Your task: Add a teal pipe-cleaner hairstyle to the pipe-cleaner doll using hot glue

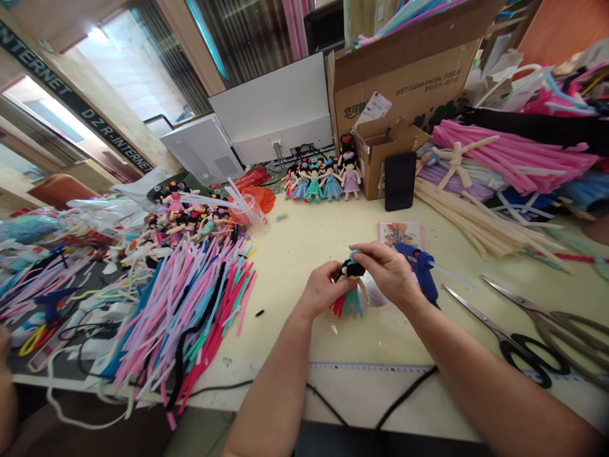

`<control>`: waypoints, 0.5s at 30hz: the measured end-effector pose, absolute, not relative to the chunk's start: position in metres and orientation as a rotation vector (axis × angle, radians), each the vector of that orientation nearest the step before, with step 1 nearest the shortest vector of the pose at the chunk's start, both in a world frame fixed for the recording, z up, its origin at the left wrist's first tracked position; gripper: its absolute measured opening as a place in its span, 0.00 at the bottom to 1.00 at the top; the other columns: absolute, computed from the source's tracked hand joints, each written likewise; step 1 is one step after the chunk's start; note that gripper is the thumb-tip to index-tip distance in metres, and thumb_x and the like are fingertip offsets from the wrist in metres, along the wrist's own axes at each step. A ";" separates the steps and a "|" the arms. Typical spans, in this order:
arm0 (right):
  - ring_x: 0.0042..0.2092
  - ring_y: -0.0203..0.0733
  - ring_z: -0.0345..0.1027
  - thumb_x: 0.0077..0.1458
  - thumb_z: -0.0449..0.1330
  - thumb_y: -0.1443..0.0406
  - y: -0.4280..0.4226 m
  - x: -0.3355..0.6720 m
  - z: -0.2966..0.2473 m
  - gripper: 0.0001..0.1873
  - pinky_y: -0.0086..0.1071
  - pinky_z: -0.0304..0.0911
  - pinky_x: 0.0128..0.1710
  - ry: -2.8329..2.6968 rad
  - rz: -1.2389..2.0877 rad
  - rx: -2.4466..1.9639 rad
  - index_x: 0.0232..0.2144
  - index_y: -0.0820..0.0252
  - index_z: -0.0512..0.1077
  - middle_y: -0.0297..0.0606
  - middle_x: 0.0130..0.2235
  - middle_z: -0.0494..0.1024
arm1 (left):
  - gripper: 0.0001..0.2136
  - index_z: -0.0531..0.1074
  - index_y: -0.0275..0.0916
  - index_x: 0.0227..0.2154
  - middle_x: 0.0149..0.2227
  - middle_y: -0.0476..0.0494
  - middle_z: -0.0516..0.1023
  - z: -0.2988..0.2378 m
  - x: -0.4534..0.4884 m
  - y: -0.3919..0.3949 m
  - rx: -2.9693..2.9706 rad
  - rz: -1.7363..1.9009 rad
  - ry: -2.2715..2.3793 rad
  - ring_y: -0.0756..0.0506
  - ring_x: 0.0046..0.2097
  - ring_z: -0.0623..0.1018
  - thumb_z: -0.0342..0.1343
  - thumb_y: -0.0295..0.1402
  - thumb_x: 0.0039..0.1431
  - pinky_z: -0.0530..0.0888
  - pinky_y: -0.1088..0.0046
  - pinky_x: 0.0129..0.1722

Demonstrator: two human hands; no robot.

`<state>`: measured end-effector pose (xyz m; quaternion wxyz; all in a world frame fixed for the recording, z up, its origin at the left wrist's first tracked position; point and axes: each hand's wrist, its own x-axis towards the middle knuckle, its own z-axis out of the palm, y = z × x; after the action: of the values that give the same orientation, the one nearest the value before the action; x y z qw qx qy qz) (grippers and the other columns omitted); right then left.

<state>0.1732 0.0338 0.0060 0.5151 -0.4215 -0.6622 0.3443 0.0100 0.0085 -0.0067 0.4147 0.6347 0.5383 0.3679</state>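
Observation:
My left hand [323, 289] is closed around a small doll [354, 269] with black hair, holding it upright above the table by its head and upper body. Its skirt of red, green and blue fuzzy strips [349, 304] hangs below my fingers. At the top of the head, my right hand [386, 271] pinches a small teal piece [354, 255] against the hair; its exact shape is partly covered by my fingers. A blue glue gun [422, 270] lies just beyond my right hand, beside a small picture card [401, 233].
Black-handled scissors [499, 333] and larger scissors [542, 314] lie right. Pipe cleaners [190, 304] pile up left, near a plastic cup [257, 219]. Finished dolls [314, 181] stand at the back by a phone [399, 181]. A ruler [371, 368] and black cable [328, 404] run along the front.

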 end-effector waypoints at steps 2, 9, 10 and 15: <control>0.38 0.40 0.69 0.55 0.57 0.61 0.033 0.173 0.006 0.10 0.35 0.65 0.40 -1.594 0.814 -1.025 0.37 0.55 0.76 0.37 0.35 0.76 | 0.10 0.72 0.38 0.28 0.25 0.52 0.66 -0.005 0.011 0.008 1.589 0.926 1.358 0.51 0.29 0.63 0.62 0.38 0.47 0.59 0.76 0.28; 0.32 0.38 0.67 0.54 0.58 0.59 0.031 0.173 0.007 0.12 0.34 0.65 0.36 -1.608 0.785 -1.044 0.39 0.55 0.75 0.36 0.31 0.74 | 0.10 0.72 0.38 0.29 0.25 0.52 0.68 -0.003 0.012 0.007 1.537 0.933 1.344 0.51 0.28 0.64 0.62 0.39 0.47 0.60 0.76 0.28; 0.32 0.38 0.67 0.53 0.58 0.59 0.031 0.172 0.008 0.12 0.34 0.65 0.36 -1.607 0.780 -1.041 0.39 0.55 0.76 0.36 0.31 0.74 | 0.10 0.72 0.38 0.29 0.25 0.52 0.68 -0.003 0.012 0.007 1.544 0.931 1.342 0.51 0.28 0.64 0.62 0.39 0.47 0.60 0.76 0.28; 0.32 0.37 0.66 0.52 0.59 0.62 0.032 0.172 0.007 0.10 0.33 0.64 0.35 -1.590 0.788 -1.025 0.37 0.56 0.76 0.35 0.31 0.73 | 0.09 0.71 0.38 0.28 0.25 0.52 0.67 -0.003 0.012 0.008 1.588 0.932 1.337 0.52 0.28 0.64 0.61 0.38 0.49 0.60 0.75 0.28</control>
<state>0.1721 0.0322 0.0070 0.5193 -0.4274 -0.6631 0.3285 0.0124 0.0079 -0.0026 0.4197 0.6333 0.5333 0.3719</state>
